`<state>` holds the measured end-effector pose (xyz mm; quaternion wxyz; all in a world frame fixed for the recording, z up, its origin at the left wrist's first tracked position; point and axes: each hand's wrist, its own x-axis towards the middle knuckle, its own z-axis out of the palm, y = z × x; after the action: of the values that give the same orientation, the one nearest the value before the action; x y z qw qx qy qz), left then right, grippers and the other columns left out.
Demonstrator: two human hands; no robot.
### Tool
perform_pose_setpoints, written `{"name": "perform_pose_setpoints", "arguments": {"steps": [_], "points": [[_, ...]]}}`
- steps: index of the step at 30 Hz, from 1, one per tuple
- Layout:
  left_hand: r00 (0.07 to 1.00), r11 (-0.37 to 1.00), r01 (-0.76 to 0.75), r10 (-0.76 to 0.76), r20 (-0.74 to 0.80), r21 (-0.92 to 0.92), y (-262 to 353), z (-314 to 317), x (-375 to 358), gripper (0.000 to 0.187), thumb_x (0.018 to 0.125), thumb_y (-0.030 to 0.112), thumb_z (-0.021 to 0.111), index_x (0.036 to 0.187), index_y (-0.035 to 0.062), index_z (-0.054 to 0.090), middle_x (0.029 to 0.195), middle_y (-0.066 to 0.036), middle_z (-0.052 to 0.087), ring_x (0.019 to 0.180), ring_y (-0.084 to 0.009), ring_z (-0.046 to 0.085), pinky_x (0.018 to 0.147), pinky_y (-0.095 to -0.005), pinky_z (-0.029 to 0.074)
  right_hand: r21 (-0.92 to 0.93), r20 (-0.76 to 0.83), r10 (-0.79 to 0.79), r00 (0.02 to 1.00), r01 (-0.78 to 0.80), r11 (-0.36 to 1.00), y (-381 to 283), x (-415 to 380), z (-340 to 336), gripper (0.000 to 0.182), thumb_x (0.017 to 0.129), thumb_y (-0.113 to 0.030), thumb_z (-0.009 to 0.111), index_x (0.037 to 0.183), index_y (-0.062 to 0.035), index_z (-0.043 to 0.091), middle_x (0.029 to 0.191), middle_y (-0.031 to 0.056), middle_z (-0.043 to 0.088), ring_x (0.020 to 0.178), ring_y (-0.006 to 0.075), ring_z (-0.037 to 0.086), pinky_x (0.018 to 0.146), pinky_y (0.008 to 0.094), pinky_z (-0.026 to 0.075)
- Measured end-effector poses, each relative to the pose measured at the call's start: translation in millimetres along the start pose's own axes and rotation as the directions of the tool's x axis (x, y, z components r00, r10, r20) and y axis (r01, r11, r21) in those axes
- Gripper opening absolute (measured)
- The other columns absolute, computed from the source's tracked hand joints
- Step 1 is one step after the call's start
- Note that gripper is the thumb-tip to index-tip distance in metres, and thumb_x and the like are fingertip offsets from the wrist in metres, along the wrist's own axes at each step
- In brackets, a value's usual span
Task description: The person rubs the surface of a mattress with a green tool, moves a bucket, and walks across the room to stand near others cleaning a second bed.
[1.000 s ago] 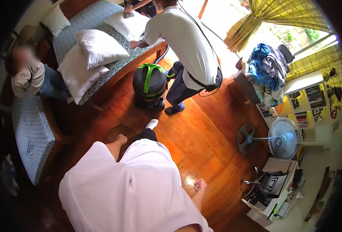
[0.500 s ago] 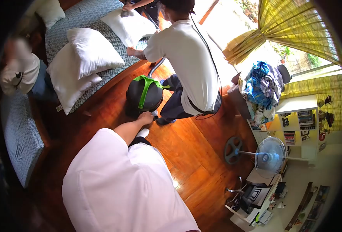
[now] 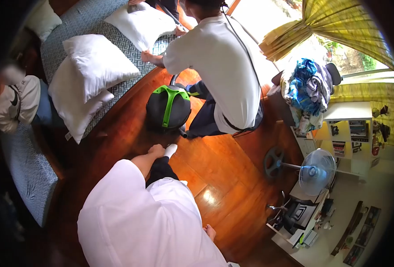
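Observation:
My left hand (image 3: 157, 150) hangs low in front of my white shirt, beside my white-socked foot (image 3: 171, 150). Its fingers look loosely curled, and nothing shows in them. Past it on the wooden floor stands a round black vacuum cleaner (image 3: 154, 109) with a green frame, apart from the hand. My right hand (image 3: 210, 232) shows only in part at the right side of my shirt, low over the floor; its fingers are too small to make out.
A person in a white shirt (image 3: 232, 66) crouches by the vacuum, with a hand at a patterned mattress (image 3: 110, 40). White pillows (image 3: 99, 62) lie on it. Another person (image 3: 28, 100) is at left. A fan (image 3: 315, 171), desk chair (image 3: 290, 216) and clothes pile (image 3: 306, 89) are at right.
My left hand has drawn back from beside the vacuum toward my body. My right hand has come into view. The vacuum sits slightly farther from me.

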<state>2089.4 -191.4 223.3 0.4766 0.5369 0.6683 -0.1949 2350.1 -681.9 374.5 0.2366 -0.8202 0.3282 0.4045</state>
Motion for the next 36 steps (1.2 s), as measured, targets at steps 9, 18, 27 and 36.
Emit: {"name": "perform_pose_setpoints", "arguments": {"steps": [9,18,27,36], "points": [[0.997,0.992,0.012,-0.002,-0.073,0.126,-51.0,-22.1,-10.3,0.043,0.096,0.033,0.055,0.124,0.0048,0.072,0.136,-0.023,0.064,0.129,-0.0407,0.059,0.108,-0.0504,0.048,0.118,0.087,-0.037,0.996,0.026,0.993,38.0,24.4,-17.7,0.017,0.096,-0.027,0.065,0.093,-0.012,0.059,0.073,0.0042,0.061,0.055,0.0168,0.058,0.041,0.0304,0.039],[0.859,0.87,-0.493,0.492,0.145,-0.03,16.7,74.9,-1.8,0.024,0.093,0.017,0.053,0.078,0.0091,0.071,0.067,-0.006,0.066,0.052,-0.0194,0.062,0.049,-0.0347,0.05,0.521,-0.168,-0.241,0.956,0.294,0.801,237.4,65.1,-34.2,0.024,0.092,-0.032,0.069,0.09,-0.0103,0.06,0.069,0.0013,0.061,0.054,0.0114,0.059,0.041,0.0278,0.038],[0.558,0.543,-0.812,0.613,0.559,0.215,40.5,278.1,-129.2,0.039,0.101,0.033,0.057,0.08,0.0018,0.069,0.065,-0.003,0.061,0.053,-0.0142,0.058,0.049,-0.0309,0.046,0.903,0.165,0.433,0.886,-0.312,0.295,585.9,29.6,59.2,0.014,0.089,-0.025,0.064,0.085,-0.0123,0.062,0.066,0.0053,0.059,0.056,0.021,0.06,0.052,0.0421,0.045],[0.609,-0.107,-0.748,0.279,0.742,0.655,25.0,403.7,-229.3,0.039,0.092,0.035,0.056,0.094,0.0017,0.077,0.086,-0.014,0.076,0.068,-0.0271,0.072,0.068,-0.0411,0.058,0.902,0.432,0.452,0.781,-0.391,-0.187,642.2,-24.4,86.7,0.015,0.094,-0.027,0.063,0.094,-0.0122,0.061,0.068,0.006,0.061,0.057,0.022,0.059,0.056,0.0373,0.045]]}}
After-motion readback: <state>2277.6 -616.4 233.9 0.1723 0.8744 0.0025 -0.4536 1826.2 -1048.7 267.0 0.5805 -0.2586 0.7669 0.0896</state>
